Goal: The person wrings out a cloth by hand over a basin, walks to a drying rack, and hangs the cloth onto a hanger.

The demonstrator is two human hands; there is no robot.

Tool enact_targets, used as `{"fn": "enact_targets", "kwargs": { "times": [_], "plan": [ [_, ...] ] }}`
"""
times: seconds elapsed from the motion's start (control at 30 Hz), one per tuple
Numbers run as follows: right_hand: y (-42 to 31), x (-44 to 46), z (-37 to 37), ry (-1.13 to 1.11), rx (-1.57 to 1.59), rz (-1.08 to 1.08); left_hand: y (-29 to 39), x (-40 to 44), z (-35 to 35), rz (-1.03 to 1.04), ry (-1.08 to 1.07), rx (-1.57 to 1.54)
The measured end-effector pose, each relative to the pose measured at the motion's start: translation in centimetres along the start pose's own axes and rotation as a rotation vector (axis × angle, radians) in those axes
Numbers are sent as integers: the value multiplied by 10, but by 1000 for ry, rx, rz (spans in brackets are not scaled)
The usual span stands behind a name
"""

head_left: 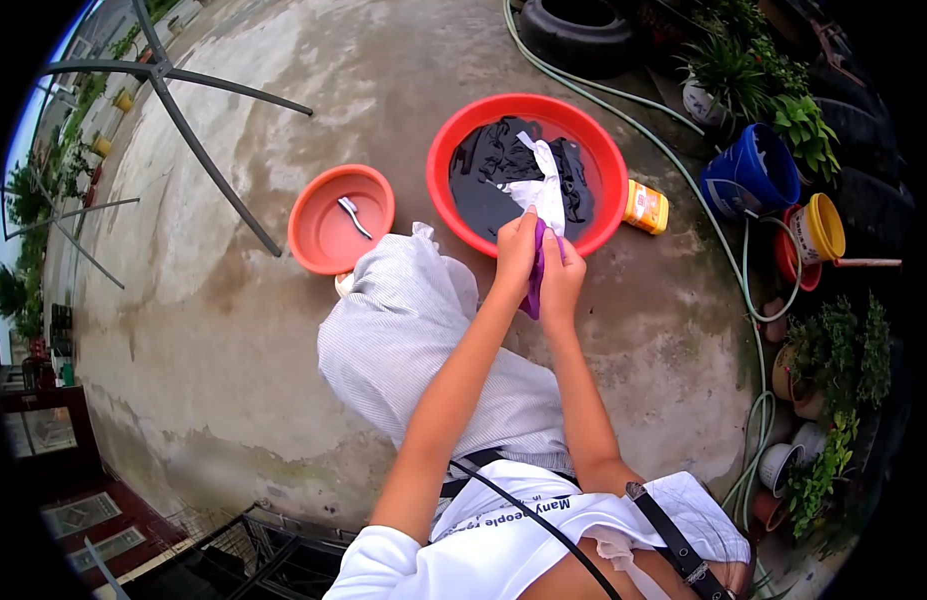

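Both hands meet over the near edge of a large red basin (pixel 615 205). My left hand (pixel 516 250) is closed on a purple cloth (pixel 532 290), its fingers near the white cloth above. My right hand (pixel 561 280) grips the same purple cloth from the other side. A white cloth (pixel 545 185) stretches from the fingers into the basin, where dark fabric (pixel 498 155) lies in dark water. To the left, a small orange basin (pixel 318 210) holds a brush (pixel 354 217) with a white handle. A yellow package (pixel 645 207) stands against the red basin's right side.
A green hose (pixel 673 160) runs down the right side, past a blue bucket (pixel 750 172), a yellow bucket (pixel 818 228) and potted plants. A tire (pixel 575 40) lies at the top. Metal frame legs (pixel 198 150) reach in from the upper left.
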State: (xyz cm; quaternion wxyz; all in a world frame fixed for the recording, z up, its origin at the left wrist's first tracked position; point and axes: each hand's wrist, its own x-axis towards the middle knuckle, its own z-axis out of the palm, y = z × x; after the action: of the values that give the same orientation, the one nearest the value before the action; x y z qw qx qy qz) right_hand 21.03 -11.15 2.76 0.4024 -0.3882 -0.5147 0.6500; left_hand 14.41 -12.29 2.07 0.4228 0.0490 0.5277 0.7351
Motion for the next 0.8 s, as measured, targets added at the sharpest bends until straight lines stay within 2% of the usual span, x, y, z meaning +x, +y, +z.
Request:
{"fn": "enact_targets", "kwargs": {
  "times": [0.07, 0.2, 0.3, 0.4, 0.43, 0.57, 0.63, 0.7, 0.8],
  "plan": [
    [-13, -22, 11, -99, -51, -1, -9, 15, -13, 46, 41, 11],
    [-9, -6, 4, -42, 40, 69, -8, 5, -3, 1, 0, -5],
    [-8, 18, -3, -139, -61, 62, -5, 1, 4, 50, 32, -54],
    [7, 46, -5, -67, -50, 135, -7, 0, 3, -81, 16, -8],
    [6, 50, -6, -81, -61, 141, -12, 2, 2, -56, 13, 39],
    [9, 31, 8, -4, -89, 5, -3, 2, -4, 26, 34, 18],
    [7, 12, 14, -111, -93, -60, 2, 7, -9, 54, 84, -86],
    [12, -3, 14, -167, -214, -54, 5, 12, -21, -24, 109, -100],
    [6, 0, 11, -158, -151, -37, 2, 9, -16, -44, 75, -172]
  ]
}}
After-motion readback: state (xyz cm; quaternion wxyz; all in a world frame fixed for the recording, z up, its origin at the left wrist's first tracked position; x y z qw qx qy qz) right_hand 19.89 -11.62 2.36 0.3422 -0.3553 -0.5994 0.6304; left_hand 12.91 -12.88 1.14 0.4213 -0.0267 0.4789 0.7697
